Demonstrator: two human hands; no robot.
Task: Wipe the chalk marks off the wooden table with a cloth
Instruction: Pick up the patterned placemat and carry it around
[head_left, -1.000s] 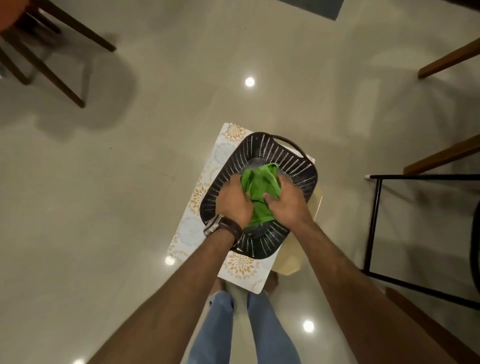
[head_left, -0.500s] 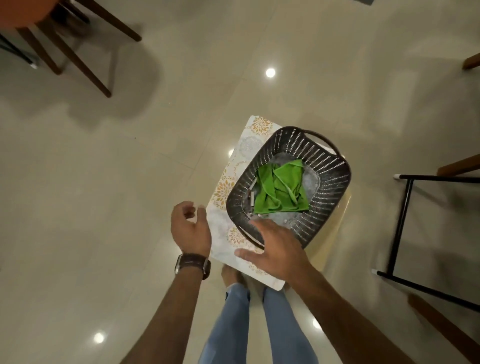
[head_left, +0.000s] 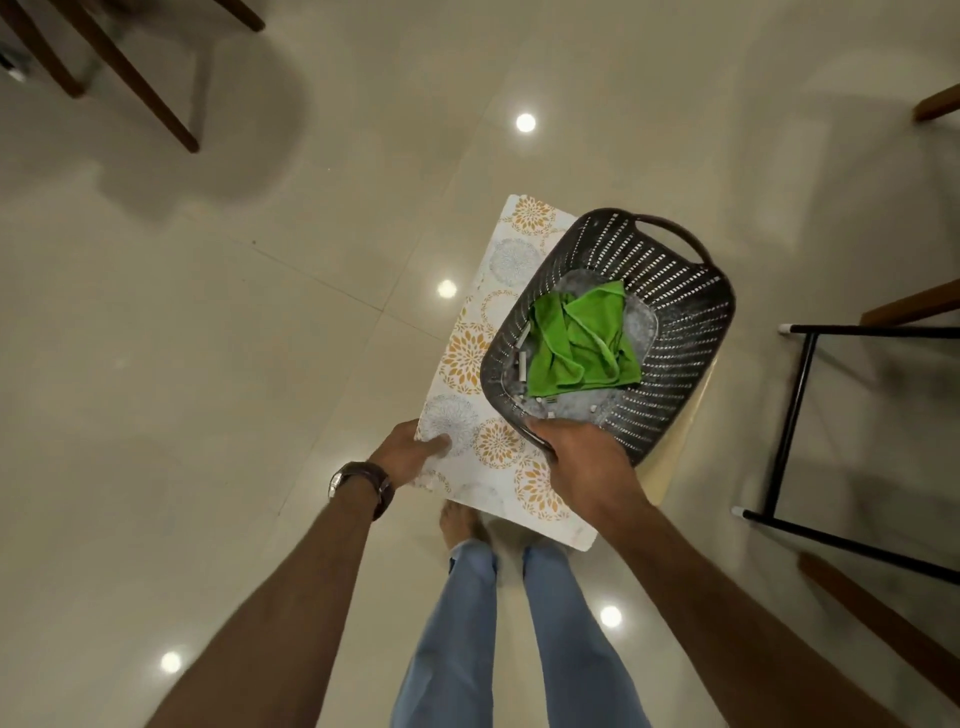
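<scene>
Cleanup step judged: green cloth (head_left: 579, 343) laid in dark basket (head_left: 670, 291) at bench (head_left: 498, 441) right edge. Basket near rim gripped by right hand (head_left: 582, 457); left hand (head_left: 410, 452) fingers curled on bench left edge. Next likely: basket lifted away level.

A bright green cloth (head_left: 582, 343) lies crumpled and loosely folded on the floor of a dark slotted plastic basket (head_left: 680, 296). Small white chalk pieces (head_left: 521, 370) lie just beside its left and near edges. The basket sits on a floral-patterned board (head_left: 478, 364).
</scene>
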